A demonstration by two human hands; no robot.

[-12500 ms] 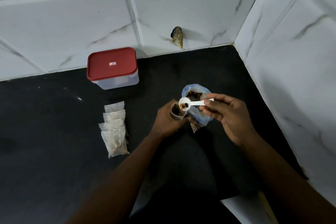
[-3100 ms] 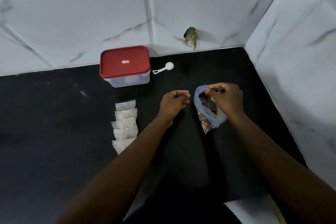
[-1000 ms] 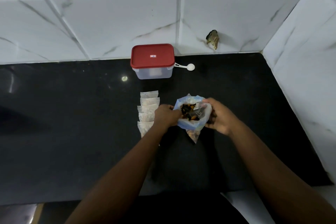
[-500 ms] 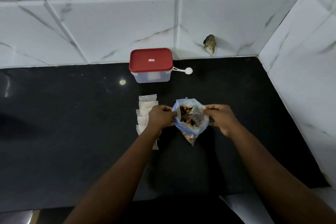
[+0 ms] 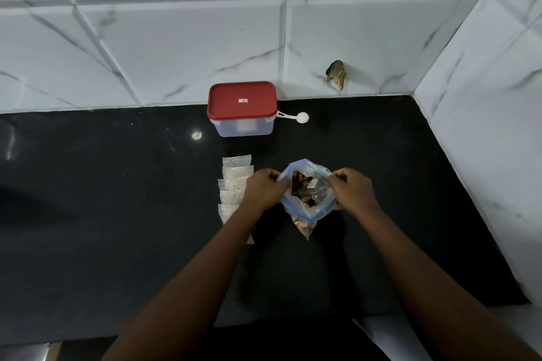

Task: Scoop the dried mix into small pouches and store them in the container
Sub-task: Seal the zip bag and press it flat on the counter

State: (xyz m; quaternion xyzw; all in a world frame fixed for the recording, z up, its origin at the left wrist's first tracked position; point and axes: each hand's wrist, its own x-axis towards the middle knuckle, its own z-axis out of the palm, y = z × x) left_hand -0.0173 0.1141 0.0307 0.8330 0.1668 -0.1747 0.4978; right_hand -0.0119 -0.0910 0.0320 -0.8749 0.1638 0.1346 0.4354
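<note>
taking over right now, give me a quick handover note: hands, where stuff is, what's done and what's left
Hands: the left hand pinches the left side of the zip bag at its blue rim, and the right hand pinches the right side.
Things: the bag stands open on the black countertop with dried mix inside. The white scoop lies just right of the red-lidded container.
Done: a row of small pouches, apparently filled, lies left of the bag.
Left: the container is closed and the pouches are not yet stored in it.

Glossy black countertop [image 5: 117, 228], white marble-veined tiled walls [image 5: 176, 38] meeting at a corner, dim light
</note>
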